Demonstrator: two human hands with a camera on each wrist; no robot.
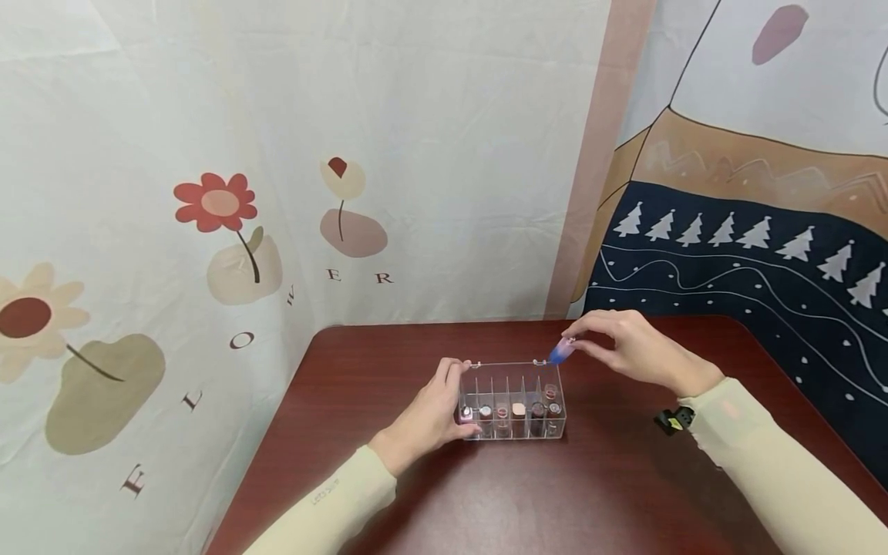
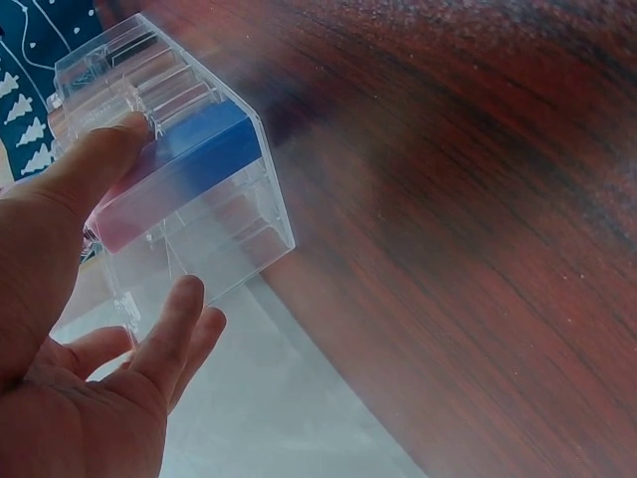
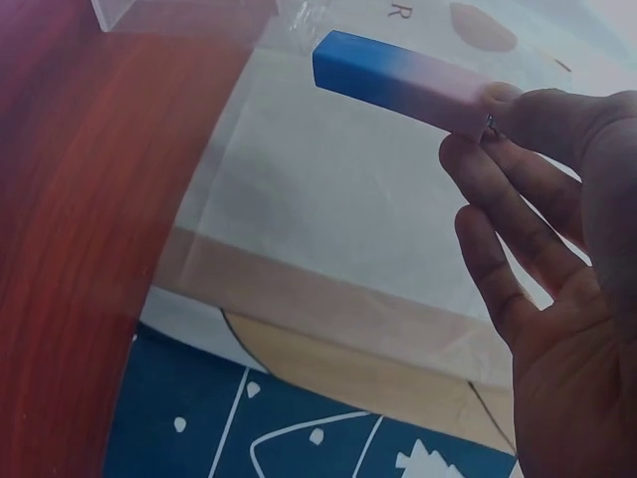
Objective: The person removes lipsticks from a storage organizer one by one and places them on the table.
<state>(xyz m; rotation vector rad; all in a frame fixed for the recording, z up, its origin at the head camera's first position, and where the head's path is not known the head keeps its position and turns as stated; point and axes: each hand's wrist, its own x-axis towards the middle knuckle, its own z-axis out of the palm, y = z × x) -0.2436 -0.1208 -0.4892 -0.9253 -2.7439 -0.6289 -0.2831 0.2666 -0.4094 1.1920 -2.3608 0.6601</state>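
A clear plastic divided box (image 1: 515, 438) stands on the table, with several small lipstick-like tubes upright in its compartments. My left hand (image 1: 430, 408) holds the box's left end, thumb toward the front and fingers toward the back. In the left wrist view, a pink-to-blue tube (image 2: 204, 159) shows through the end wall beside the thumb. Above and behind the box's right corner, my right hand (image 1: 627, 347) pinches another pink-to-blue square lipstick tube (image 3: 398, 82) by its pink end. Its blue end points down toward the box, and a small metal ring shows by the fingertips.
The dark red wooden table (image 1: 527, 493) lies under the box. Behind it hangs a pale curtain (image 1: 444, 154) printed with flowers, and a dark blue patterned cloth (image 1: 694, 270) is at the right. Small hinges (image 1: 539, 361) sit along the box's back edge.
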